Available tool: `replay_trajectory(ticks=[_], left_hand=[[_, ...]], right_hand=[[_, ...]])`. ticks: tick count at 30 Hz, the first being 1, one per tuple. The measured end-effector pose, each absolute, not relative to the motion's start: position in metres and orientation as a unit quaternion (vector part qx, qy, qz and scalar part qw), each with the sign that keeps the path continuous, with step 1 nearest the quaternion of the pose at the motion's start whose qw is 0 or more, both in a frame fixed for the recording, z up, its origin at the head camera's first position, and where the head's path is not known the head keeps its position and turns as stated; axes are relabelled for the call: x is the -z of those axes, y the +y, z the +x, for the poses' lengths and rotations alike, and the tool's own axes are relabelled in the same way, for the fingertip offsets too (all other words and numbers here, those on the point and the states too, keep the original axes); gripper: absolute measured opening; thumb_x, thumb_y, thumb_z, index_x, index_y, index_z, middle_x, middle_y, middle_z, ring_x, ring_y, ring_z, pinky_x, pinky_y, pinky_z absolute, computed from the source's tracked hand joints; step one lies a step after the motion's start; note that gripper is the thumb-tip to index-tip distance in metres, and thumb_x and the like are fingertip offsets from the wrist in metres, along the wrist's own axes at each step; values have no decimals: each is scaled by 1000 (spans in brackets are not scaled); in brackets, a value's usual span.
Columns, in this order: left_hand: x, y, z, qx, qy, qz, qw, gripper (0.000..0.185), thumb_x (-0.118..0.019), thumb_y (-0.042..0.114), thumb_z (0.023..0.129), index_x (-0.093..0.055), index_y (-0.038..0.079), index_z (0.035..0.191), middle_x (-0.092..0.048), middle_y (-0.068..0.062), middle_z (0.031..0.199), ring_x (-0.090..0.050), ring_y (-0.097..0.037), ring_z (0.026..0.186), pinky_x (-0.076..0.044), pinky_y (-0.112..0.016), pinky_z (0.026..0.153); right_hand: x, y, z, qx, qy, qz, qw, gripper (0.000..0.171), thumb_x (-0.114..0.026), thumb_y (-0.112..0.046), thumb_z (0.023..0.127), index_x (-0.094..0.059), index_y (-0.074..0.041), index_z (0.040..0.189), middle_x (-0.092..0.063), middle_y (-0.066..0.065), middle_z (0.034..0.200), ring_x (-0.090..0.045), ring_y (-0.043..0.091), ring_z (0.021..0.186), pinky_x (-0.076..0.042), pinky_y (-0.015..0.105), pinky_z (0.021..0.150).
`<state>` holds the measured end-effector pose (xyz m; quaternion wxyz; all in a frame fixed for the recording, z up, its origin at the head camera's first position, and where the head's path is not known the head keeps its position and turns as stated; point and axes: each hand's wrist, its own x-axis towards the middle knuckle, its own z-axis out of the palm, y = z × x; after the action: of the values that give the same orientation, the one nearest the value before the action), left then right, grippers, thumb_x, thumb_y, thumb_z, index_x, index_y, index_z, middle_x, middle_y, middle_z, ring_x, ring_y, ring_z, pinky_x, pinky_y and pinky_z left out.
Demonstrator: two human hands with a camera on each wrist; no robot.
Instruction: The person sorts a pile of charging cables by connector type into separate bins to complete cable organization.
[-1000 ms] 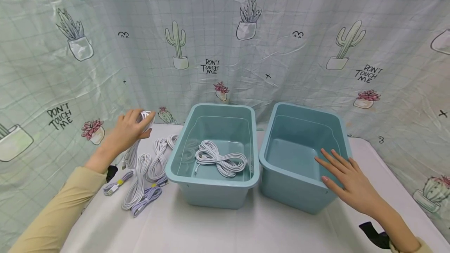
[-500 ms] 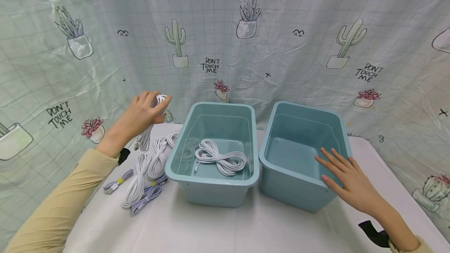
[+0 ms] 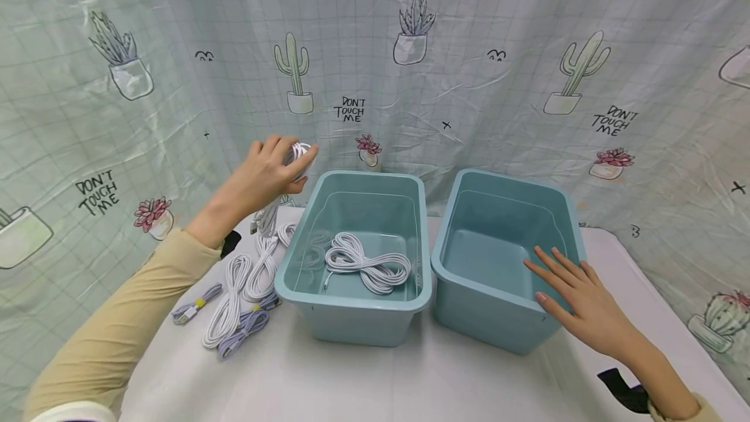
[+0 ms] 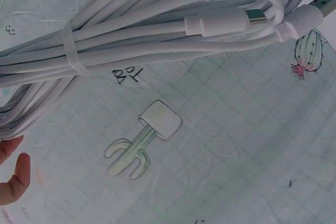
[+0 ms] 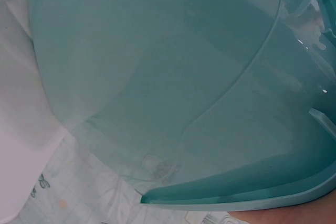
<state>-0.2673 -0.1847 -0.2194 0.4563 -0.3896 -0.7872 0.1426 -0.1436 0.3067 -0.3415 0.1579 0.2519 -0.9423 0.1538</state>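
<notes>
Left hand [image 3: 266, 171] grips white cable bundle [image 4: 157, 30].

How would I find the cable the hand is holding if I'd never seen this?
Look at the two blue bins on the white table. Just left of the left bin's far corner, the left hand holds a white cable bundle in the air. The other cables lie flat on the table; this one alone hangs.
</notes>
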Motion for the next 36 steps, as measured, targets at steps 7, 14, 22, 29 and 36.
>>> replay_trajectory(ticks=[7,14,22,29,36], left_hand=[[207,-167,-266,-166,-772,-397,467,55,-70,33,72,-53,11,118,-53,-20,97,-50,-33,77,-38,-39,55],[199,-144,-267,-168,-773,-402,461,50,-66,32,77,-53,11,120,-54,-19,102,-51,-33,80,-37,-37,57],[203,-123,-276,-190,-761,-406,469,48,-61,36,79,-53,13,120,-55,-16,99,-53,-29,82,-37,-35,55],[208,-109,-285,-192,-766,-409,458,41,-56,33,81,-53,14,117,-57,-15,98,-53,-29,81,-39,-36,56],[205,-95,-289,-187,-778,-410,438,44,-56,36,82,-52,14,120,-56,-16,99,-52,-30,83,-38,-36,58]], right_hand=[[342,307,-143,-153,-942,252,158,57,-55,-22,86,-32,-25,139,-13,-10,150,2,2,138,0,60,104],[341,307,-143,-153,-941,254,162,57,-55,-22,86,-33,-24,138,-15,-7,150,2,1,137,-1,61,104],[341,306,-144,-155,-941,255,162,57,-56,-21,86,-32,-25,138,-15,-8,150,1,3,138,-2,61,104],[342,306,-144,-155,-941,253,162,57,-55,-21,86,-32,-25,138,-15,-7,150,1,3,138,-1,60,104],[342,306,-143,-154,-942,252,161,56,-55,-22,86,-33,-24,138,-15,-7,150,1,3,138,-1,61,104]])
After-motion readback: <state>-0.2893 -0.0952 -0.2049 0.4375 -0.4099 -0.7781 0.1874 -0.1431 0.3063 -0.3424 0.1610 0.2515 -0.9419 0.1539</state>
